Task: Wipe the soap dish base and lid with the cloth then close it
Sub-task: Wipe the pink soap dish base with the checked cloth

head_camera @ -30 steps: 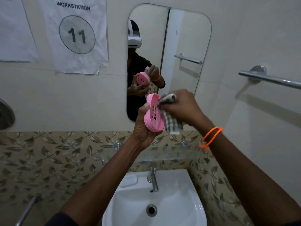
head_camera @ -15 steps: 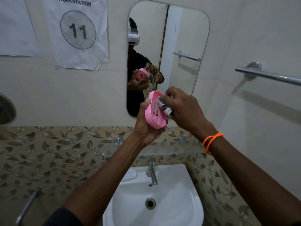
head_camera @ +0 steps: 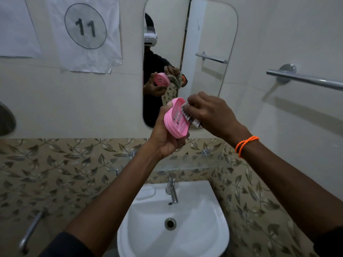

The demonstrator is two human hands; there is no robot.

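Up at chest height over the white basin [head_camera: 172, 236], the left hand [head_camera: 165, 134] cups a pink soap dish base [head_camera: 176, 119] from behind, fingers curled around its lower edge and the thumb on the upper rim. The dish is tilted so its slotted inside faces right, toward the other hand. The right hand [head_camera: 209, 114] has its fingers closed on a bunched checked cloth [head_camera: 189, 115], which is pressed into the hollow of the dish; only a small wad of the cloth shows between the knuckles and the pink plastic. An orange beaded bracelet [head_camera: 245, 145] sits on the right wrist.

Behind the hands, the mirror [head_camera: 204, 52] shows the same grip from the far side, with the rest of the cloth hanging below the right hand. A chrome tap [head_camera: 172, 190] stands at the back of the basin, with a pale soap bar [head_camera: 146, 192] just left of it. A glass shelf [head_camera: 194, 160] runs under the mirror, a towel rail [head_camera: 306, 80] crosses the right wall, and a paper sign [head_camera: 85, 32] marked 11 hangs at the left.
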